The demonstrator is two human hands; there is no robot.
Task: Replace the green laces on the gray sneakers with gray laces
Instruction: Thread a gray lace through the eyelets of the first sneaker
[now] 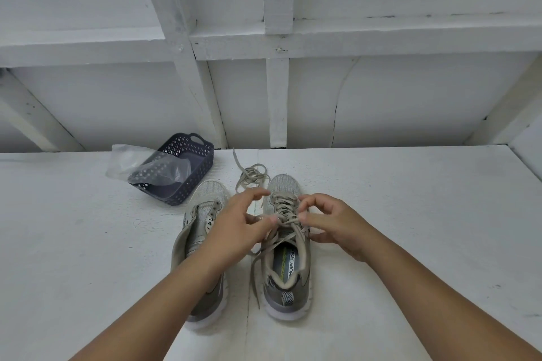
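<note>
Two gray sneakers stand side by side on the white table point(410, 228), toes pointing away. The right sneaker point(286, 275) is threaded with a gray lace point(283, 206), whose loose end trails down its left side. My left hand point(237, 228) pinches this lace at the top eyelets. My right hand point(331, 223) pinches the lace from the other side. The left sneaker point(202, 214) has empty eyelets and is partly hidden under my left forearm. A loose gray lace point(249, 174) lies coiled beyond the toes.
A dark blue perforated basket point(187, 167) with a clear plastic bag point(132, 161) draped over it sits at the back left of the table. White wooden framing rises behind the table's far edge.
</note>
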